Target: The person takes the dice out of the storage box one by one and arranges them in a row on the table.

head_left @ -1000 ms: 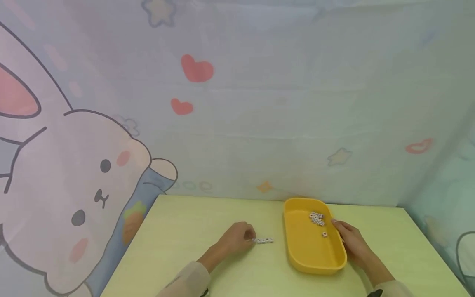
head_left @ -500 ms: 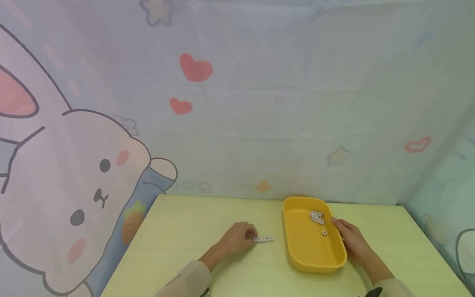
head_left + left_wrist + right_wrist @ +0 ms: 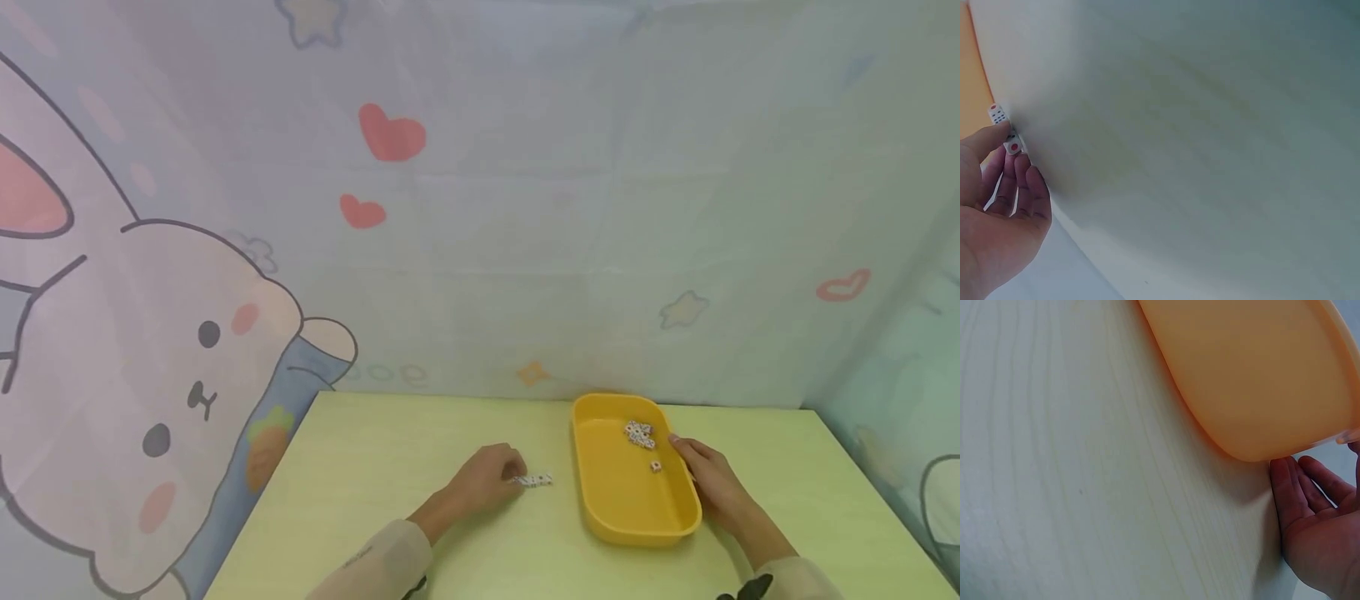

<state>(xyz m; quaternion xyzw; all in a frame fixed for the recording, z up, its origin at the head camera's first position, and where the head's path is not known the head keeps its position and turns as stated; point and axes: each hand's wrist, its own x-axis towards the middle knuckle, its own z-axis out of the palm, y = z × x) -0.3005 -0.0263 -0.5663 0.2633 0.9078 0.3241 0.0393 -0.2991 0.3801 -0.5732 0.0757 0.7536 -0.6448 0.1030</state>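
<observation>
In the head view my left hand [image 3: 489, 482] is at the left end of a short row of white dice [image 3: 537, 481] on the table. Seen from the left wrist, the thumb and fingertips pinch the dice [image 3: 1014, 147], which show red and dark pips; the fingers hide part of the row. My right hand [image 3: 714, 483] holds the right side of a yellow tray [image 3: 626, 525], thumb over the rim and fingers against the outer wall. A cluster of dice [image 3: 639, 434] lies inside the tray near its far right, with a single die [image 3: 656, 467] apart from it.
The pale yellow-green table [image 3: 375, 450] ends at a hanging cloth backdrop [image 3: 525, 250] printed with a rabbit and hearts. A dark cable [image 3: 924, 508] hangs at the far right.
My left hand has shifted slightly to the right along the dice row. The right hand keeps its hold on the tray, and the dice inside lie as before.
</observation>
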